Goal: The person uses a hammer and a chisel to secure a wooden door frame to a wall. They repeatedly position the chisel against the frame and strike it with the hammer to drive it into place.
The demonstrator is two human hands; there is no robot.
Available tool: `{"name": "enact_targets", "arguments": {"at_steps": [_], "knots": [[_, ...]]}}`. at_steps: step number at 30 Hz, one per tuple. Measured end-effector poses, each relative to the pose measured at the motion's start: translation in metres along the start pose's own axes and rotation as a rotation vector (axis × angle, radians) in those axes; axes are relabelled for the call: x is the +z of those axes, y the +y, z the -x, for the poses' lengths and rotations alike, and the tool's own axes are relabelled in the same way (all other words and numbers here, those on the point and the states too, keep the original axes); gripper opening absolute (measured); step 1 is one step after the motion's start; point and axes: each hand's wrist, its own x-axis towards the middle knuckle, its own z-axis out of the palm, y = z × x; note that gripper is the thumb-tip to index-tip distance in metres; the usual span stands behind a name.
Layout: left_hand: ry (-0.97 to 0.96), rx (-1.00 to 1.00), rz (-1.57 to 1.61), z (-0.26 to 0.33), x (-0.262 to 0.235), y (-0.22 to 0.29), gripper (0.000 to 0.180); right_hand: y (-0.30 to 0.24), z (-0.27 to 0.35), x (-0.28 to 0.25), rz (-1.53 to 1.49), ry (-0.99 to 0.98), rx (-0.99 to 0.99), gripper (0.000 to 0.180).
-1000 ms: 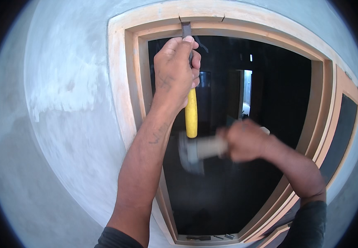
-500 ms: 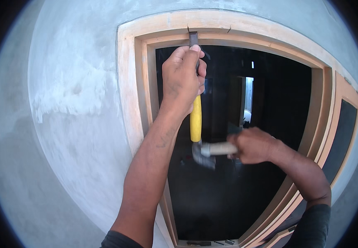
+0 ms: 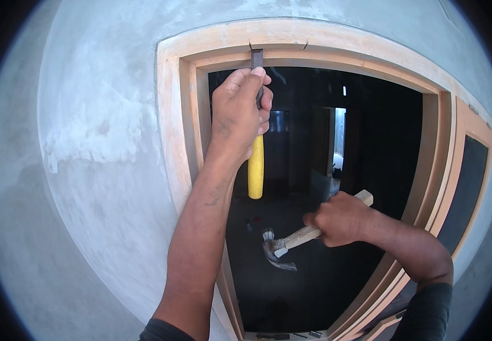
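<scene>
My left hand [image 3: 239,108] is closed round a chisel [image 3: 255,167] with a yellow handle, held upright. Its dark blade points up and meets the underside of the top rail of a wooden frame [image 3: 223,41], beside a short dark cut in the rail. A second such cut shows a little to the right. My right hand [image 3: 342,219] grips the pale wooden handle of a claw hammer [image 3: 300,237]. The hammer's metal head hangs below the chisel's butt end, apart from it, with the claw turned down.
A grey plastered wall [image 3: 101,210] surrounds the frame. An open wooden casement [image 3: 476,125] with dark glass stands at the right. Several small tools [image 3: 283,336] lie on the sill at the bottom. A dark room lies beyond the opening.
The hammer has dropped from the chisel's butt end, and my right hand has moved slightly down with it. My left hand still holds the chisel against the top rail.
</scene>
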Motion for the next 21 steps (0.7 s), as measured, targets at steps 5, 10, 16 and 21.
{"name": "enact_targets", "arguments": {"at_steps": [5,10,16,21], "knots": [[0.004,0.017,0.01,-0.002,0.005,-0.005,0.023,-0.004,0.003,0.004,-0.05,-0.001,-0.005,0.03],[0.014,0.013,0.004,0.005,-0.008,-0.001,0.021,-0.005,-0.015,-0.022,-0.123,0.09,-0.031,0.025],[0.003,0.012,0.052,0.005,-0.011,0.001,0.021,-0.007,-0.017,-0.018,-0.07,0.17,0.061,0.026],[0.038,0.004,0.025,0.008,-0.012,0.003,0.021,0.004,-0.013,-0.042,-0.187,0.252,0.178,0.024]]}}
